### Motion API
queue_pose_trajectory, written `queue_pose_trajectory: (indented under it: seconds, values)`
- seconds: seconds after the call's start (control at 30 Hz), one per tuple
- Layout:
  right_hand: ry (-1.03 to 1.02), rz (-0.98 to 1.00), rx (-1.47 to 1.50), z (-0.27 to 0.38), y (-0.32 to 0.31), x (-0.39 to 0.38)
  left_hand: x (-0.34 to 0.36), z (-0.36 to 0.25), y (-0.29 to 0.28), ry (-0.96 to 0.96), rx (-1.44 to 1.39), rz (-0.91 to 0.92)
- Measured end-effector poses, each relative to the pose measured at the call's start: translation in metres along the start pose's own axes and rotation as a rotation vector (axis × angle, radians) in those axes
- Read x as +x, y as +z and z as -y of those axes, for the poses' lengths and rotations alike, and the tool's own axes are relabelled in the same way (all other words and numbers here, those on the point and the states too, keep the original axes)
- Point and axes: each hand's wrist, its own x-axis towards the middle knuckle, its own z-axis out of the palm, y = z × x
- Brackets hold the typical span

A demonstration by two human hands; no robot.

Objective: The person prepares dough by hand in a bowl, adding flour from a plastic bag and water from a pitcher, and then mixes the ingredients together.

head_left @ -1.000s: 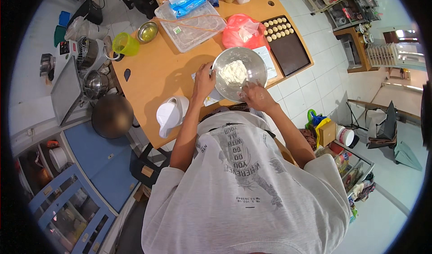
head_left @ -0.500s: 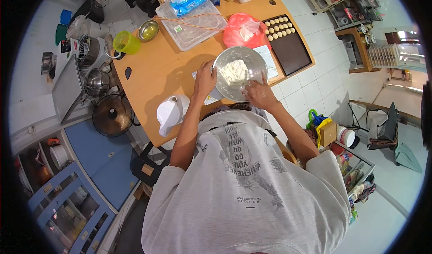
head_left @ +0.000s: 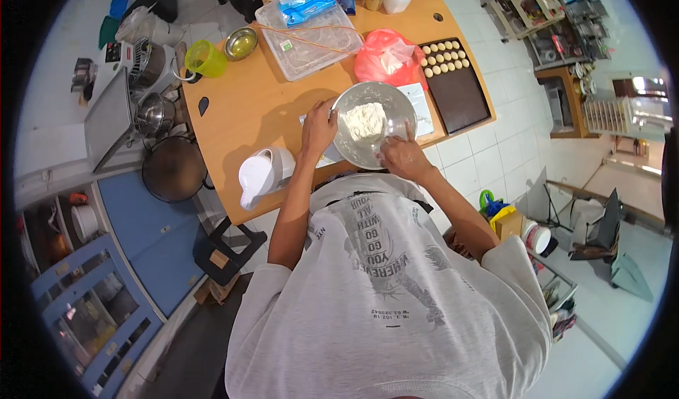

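Note:
A metal mixing bowl (head_left: 393,102) sits at the near edge of the wooden table, tilted towards me. Pale, crumbly flour or dough (head_left: 364,121) lies inside, mostly on the left. My left hand (head_left: 320,126) grips the bowl's left rim. At its near right side my right hand (head_left: 404,157) is closed over the rim, with fingers reaching inside. To the left of my left forearm stands a white pitcher (head_left: 263,174). A red plastic bag (head_left: 387,54) lies just beyond the bowl, and a sheet of foil-like material (head_left: 419,109) shows partly behind it.
A dark baking tray (head_left: 461,105) holds several small pale dough balls at the right. Beyond the bowl are a clear plastic box (head_left: 304,52), a blue wipes packet (head_left: 308,8), a metal bowl of yellow liquid (head_left: 241,43) and a yellow-green jug (head_left: 206,59). A wooden table edge (head_left: 488,91) borders tiled floor.
The whole view has shifted and turned slightly. Both hands stay on the bowl, which now looks tilted a little more towards me; the flour mass inside has barely changed.

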Motion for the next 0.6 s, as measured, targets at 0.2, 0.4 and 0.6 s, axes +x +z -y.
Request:
queue_pose_trajectory:
  seconds: [0.2,0.4,0.6]
  values:
    - [-0.097,-0.064,0.05,-0.01,-0.011,0.01,-0.003,-0.016,0.006,-0.12,0.031,-0.053]
    - [-0.179,-0.053,0.311,-0.018,-0.023,0.026,-0.029,-0.026,0.014,-0.091,0.179,-0.322]
    - [-0.255,-0.131,0.634,-0.008,-0.022,0.033,-0.088,-0.054,0.002,-0.287,0.074,-0.468]
